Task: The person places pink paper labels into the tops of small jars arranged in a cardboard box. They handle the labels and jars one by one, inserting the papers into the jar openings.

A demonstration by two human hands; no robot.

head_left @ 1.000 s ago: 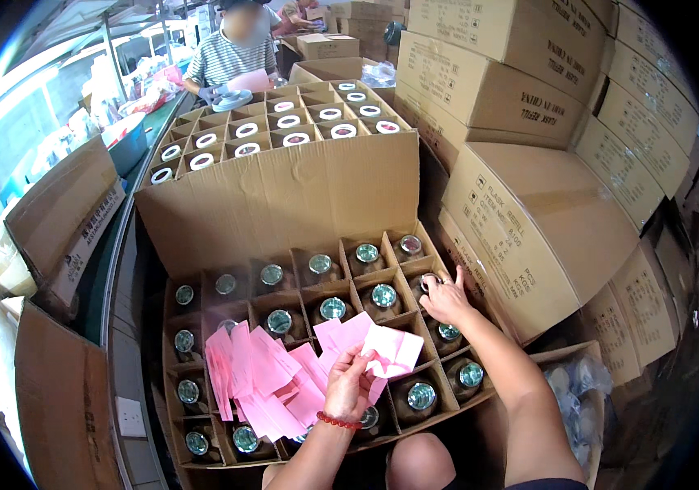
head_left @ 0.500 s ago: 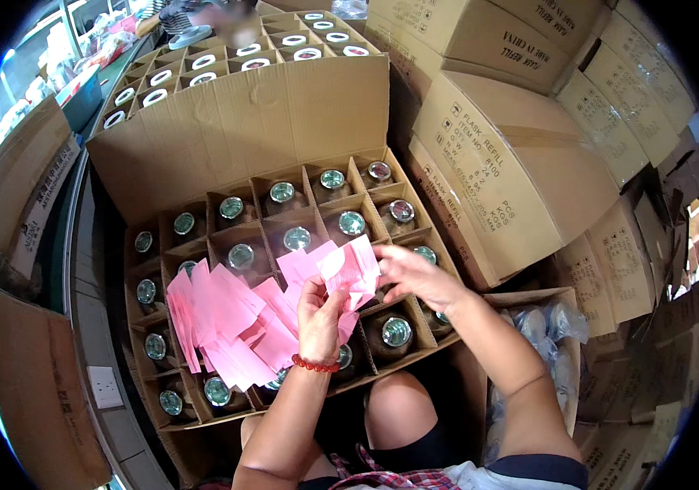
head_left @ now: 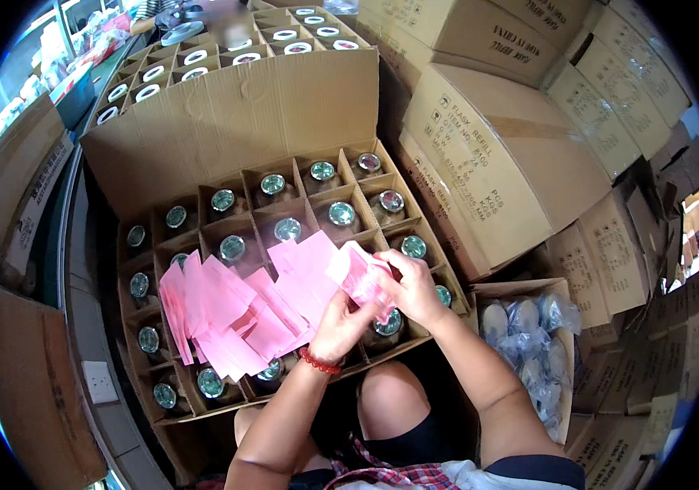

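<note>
Between my hands is a small stack of pink paper slips [head_left: 357, 268]. My left hand [head_left: 341, 327] grips the lower side of it, a red bead bracelet on that wrist. My right hand [head_left: 413, 287] has its fingers closed on the stack's right side. More pink slips [head_left: 223, 314] lie in a loose, overlapping pile to the left. They rest across a divided cardboard carton [head_left: 235, 122] of glass flasks [head_left: 341, 214], whose round, shiny mouths face up, one per compartment. Paper and hands hide several of the compartments.
Beyond the raised flap stands another divided carton with white-ringed flasks [head_left: 297, 49]; a blurred person is behind it. Stacked cartons [head_left: 521, 139] rise at the right. At lower right a box holds plastic-wrapped items [head_left: 529, 343]. Loose cardboard [head_left: 27, 376] stands at the left.
My right hand has gone from open fingers beside the slips to closing on them. My left hand has shifted slightly right and down. The whole view has moved a little.
</note>
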